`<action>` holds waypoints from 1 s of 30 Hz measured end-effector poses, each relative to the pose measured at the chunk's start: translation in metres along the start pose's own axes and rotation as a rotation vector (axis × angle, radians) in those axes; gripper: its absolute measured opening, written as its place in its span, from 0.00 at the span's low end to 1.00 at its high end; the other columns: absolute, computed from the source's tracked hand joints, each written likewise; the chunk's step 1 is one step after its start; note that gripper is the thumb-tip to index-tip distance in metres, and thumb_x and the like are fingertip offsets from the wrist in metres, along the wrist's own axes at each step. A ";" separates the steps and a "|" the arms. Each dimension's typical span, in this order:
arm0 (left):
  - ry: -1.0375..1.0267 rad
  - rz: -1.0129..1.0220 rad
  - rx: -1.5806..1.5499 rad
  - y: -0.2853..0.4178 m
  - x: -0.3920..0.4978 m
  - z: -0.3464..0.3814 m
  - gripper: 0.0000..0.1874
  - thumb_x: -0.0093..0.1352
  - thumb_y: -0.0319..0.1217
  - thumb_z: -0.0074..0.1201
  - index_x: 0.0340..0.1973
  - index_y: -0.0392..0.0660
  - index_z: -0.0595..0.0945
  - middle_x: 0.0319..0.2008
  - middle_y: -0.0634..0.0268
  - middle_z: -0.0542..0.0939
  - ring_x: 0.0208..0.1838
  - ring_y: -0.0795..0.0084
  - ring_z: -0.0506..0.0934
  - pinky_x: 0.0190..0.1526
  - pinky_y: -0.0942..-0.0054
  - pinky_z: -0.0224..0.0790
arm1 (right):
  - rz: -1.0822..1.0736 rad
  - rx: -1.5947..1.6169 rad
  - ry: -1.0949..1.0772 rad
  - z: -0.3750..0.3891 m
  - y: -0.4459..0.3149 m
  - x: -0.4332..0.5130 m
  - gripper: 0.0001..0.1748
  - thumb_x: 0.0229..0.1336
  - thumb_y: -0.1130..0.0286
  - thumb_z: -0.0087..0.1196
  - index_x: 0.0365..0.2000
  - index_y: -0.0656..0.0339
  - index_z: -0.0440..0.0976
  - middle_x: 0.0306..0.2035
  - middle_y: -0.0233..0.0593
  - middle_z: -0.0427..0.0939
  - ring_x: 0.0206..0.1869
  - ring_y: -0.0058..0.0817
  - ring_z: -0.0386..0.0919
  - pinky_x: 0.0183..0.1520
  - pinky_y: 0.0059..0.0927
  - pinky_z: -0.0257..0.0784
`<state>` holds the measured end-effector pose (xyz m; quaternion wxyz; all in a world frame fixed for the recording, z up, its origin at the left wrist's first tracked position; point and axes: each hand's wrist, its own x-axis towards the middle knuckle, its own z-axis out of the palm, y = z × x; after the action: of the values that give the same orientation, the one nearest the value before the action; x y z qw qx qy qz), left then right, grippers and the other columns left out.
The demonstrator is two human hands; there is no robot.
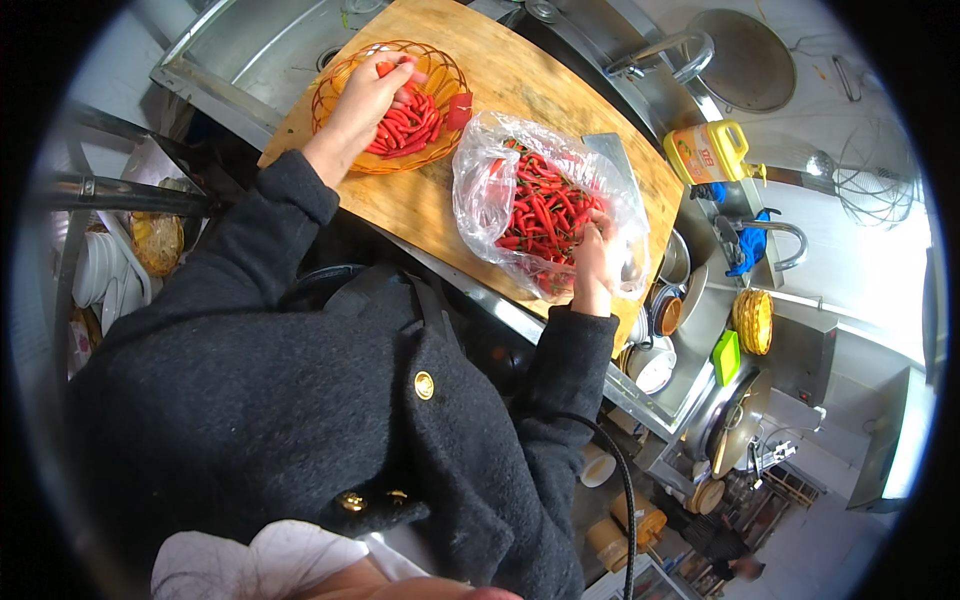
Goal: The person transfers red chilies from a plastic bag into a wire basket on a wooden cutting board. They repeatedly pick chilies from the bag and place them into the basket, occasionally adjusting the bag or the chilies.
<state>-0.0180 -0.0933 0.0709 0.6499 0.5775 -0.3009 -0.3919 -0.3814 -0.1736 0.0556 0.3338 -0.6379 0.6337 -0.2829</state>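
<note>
My left hand (371,94) is above a woven basket (319,105) with an orange rim, its fingers closed around red chili peppers (385,69). Red chilies without visible stems (409,124) lie heaped in the basket below it. To the right, a clear plastic bag (480,176) spreads wide at its mouth, full of red chilies with green stems (544,206). My right hand (595,255) reaches into the bag's near right side, fingertips on the chilies; whether it grips one is hidden. Both basket and bag rest on a wooden board (420,202).
A cleaver-like metal blade (609,150) lies partly behind the bag. Beside the basket is a dark red piece (460,111). A yellow jug (701,152) stands past the board's far right edge. Bowls (651,367) fill the right sink. Another person (709,536) is far off.
</note>
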 end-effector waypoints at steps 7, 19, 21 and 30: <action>0.135 0.260 1.362 -0.015 -0.010 0.012 0.23 0.64 0.37 0.56 0.56 0.57 0.76 0.56 0.63 0.76 0.63 0.61 0.66 0.62 0.55 0.51 | -0.331 -0.481 0.175 -0.006 -0.013 0.017 0.12 0.53 0.69 0.56 0.37 0.65 0.75 0.38 0.55 0.77 0.40 0.48 0.76 0.44 0.45 0.70; -0.472 0.753 1.205 -0.008 -0.085 0.092 0.08 0.60 0.35 0.58 0.21 0.46 0.82 0.18 0.68 0.79 0.38 0.68 0.75 0.66 0.41 0.40 | -0.382 -0.389 -0.269 0.019 -0.062 -0.038 0.12 0.55 0.67 0.55 0.37 0.62 0.80 0.36 0.50 0.80 0.41 0.43 0.79 0.45 0.36 0.71; -0.472 0.746 1.202 -0.011 -0.083 0.088 0.05 0.59 0.32 0.59 0.22 0.46 0.82 0.19 0.68 0.78 0.37 0.68 0.74 0.65 0.40 0.41 | -0.409 -0.303 -0.280 0.013 -0.064 -0.043 0.11 0.55 0.69 0.55 0.38 0.61 0.80 0.36 0.50 0.79 0.40 0.43 0.78 0.45 0.36 0.71; -0.307 0.754 0.869 0.003 -0.087 0.116 0.15 0.57 0.35 0.60 0.39 0.47 0.83 0.33 0.66 0.80 0.49 0.69 0.73 0.62 0.52 0.42 | -0.111 0.428 -0.364 0.009 -0.083 -0.058 0.12 0.65 0.69 0.49 0.45 0.65 0.74 0.25 0.23 0.70 0.23 0.09 0.63 0.26 0.14 0.59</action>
<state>-0.1597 -0.0784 0.0972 0.3972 0.5807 -0.7086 -0.0540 -0.3251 -0.1177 0.1184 0.5530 -0.6270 0.4534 -0.3091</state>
